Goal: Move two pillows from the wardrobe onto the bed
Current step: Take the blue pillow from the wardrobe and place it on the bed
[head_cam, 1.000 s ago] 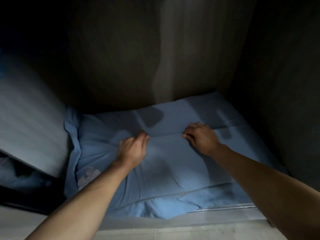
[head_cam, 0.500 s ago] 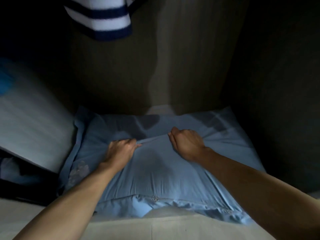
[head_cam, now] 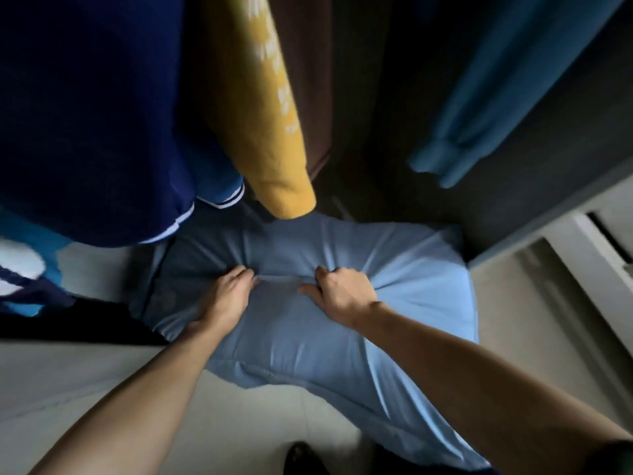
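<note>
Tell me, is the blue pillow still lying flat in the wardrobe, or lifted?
Lifted: left hand and right hand bunch the pillow; its near edge hangs over floor.

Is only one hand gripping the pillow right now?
No, both the left hand and the right hand are bunched into the blue pillow fabric near its middle.

— What sort of place is this?
— A home, a bedroom by the look of it, seen at an open wardrobe [head_cam: 513, 207].
— What shows that?
— Clothes hang overhead: a navy top [head_cam: 92, 114], a yellow sleeve [head_cam: 270, 132], a teal garment [head_cam: 507, 87]. A blue pillow [head_cam: 342, 320] sits below them, and pale floor [head_cam: 85, 382] runs along the wardrobe's front edge.
</note>
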A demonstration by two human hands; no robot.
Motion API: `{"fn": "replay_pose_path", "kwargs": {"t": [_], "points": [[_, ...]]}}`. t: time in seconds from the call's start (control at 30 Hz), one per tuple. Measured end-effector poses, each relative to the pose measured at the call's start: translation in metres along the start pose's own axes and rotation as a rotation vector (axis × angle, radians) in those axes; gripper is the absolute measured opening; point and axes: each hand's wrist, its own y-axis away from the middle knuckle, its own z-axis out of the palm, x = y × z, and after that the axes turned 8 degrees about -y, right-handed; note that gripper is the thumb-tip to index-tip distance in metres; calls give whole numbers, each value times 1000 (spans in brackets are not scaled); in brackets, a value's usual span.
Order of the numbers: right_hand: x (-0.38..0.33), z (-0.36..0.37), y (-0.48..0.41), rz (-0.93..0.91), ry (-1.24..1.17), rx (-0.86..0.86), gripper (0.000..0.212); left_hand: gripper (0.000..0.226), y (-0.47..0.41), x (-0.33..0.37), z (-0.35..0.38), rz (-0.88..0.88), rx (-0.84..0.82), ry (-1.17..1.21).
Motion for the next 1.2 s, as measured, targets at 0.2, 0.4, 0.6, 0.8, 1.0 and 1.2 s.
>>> {"fn": "replay_pose_path", "kwargs": {"t": [0.2,0.4,0.6,0.8,1.0,1.2], "points": [[-58,-65,45,31,3,8,46,17,34,23,-99,62,-48,-95],[-123,-116,75,51,30,80,45,15,63,23,-172,120,-1,-137],[-196,-150,119,109,2,183,42,12,101,15,-230,230,44,-120],[-251,-186,177,227,-47,231,40,10,115,33,-284,322,11,-64],[-260,-219,261,440,-127,223,40,11,144,93,-306,491,-63,-56],[-251,-259,345,577,-116,241,46,13,180,158,-320,670,-125,-73]]}}
